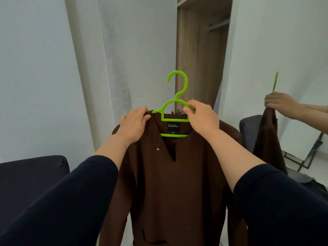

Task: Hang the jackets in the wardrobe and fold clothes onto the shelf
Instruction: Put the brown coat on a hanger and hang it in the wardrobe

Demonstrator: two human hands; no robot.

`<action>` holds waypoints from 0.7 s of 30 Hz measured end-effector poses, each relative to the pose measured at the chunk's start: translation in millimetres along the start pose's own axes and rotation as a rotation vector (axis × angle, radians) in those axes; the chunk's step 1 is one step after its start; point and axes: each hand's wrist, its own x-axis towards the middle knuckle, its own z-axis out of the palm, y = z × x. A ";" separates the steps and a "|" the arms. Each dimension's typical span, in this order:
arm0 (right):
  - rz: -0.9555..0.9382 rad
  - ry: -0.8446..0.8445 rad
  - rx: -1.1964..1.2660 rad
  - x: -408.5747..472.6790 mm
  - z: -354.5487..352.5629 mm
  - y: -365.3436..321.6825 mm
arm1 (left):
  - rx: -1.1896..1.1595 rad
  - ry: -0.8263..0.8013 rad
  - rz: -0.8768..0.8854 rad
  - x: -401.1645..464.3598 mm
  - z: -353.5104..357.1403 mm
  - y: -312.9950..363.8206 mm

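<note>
A dark brown jacket (170,183) hangs in front of me on a bright green plastic hanger (177,96), its hook upright. My left hand (134,125) grips the jacket's left shoulder where the hanger arm enters the collar. My right hand (200,118) pinches the hanger's right side at the neck opening. Behind the hook, the open wardrobe (198,59) shows a wood interior with a metal rail (219,25) high up.
A mirrored door (284,50) at right reflects my hand, the jacket and the hanger. A dark upholstered seat (32,174) sits at lower left. White wardrobe panels (53,68) fill the left side. A grey cushion and metal frame appear in the reflection.
</note>
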 end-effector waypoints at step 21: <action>0.033 0.277 -0.716 154.5 30.6 48.2 | -0.217 0.096 0.121 264.9 130.8 -41.0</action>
